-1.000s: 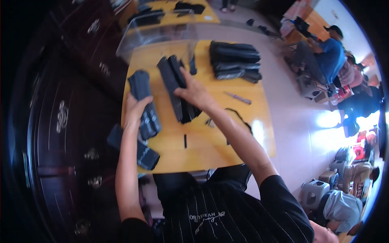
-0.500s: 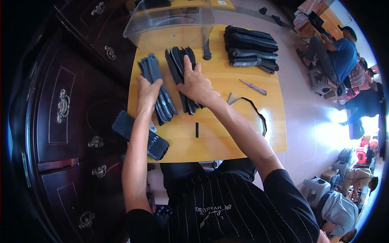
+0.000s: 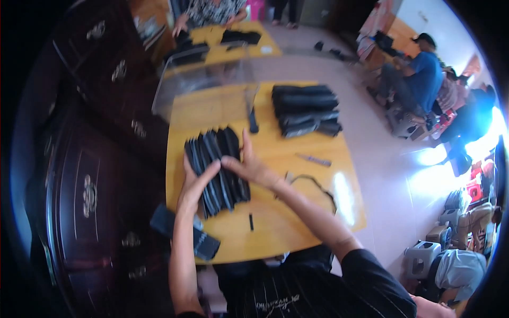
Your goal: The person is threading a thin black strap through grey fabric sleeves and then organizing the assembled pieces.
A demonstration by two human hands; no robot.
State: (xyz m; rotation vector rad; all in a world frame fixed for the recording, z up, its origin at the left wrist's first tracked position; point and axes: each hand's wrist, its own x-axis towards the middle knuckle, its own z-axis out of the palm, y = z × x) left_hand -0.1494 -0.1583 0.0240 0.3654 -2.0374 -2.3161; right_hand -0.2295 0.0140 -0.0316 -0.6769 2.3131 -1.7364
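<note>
A row of long, flat black strap-like pieces (image 3: 227, 183), packed side by side, lies on the left half of the yellow table (image 3: 275, 233). My left hand (image 3: 191, 186) is closed along its left side, thumb laid over the top. From the right, my right hand (image 3: 255, 169) presses the row, its thumb over the top near the left thumb and its index finger pointing away from me. The undersides of the fingers are partly hidden. Nearer me lies a short black strip (image 3: 251, 222). By the left front edge rests another dark stack (image 3: 205, 245), blurred.
A clear plastic bin (image 3: 196, 95) stands at the back left, a single dark strap (image 3: 253, 123) beside it. A second black bundle (image 3: 306, 108) lies back right. A slim tool (image 3: 314, 159) and thin black band (image 3: 324, 191) lie right. Dark cabinets (image 3: 79, 175) border the left; people sit beyond.
The two separate groups of straps now sit together as one row between my hands. My right hand has come closer to my left. The view has tilted up, showing another person's table.
</note>
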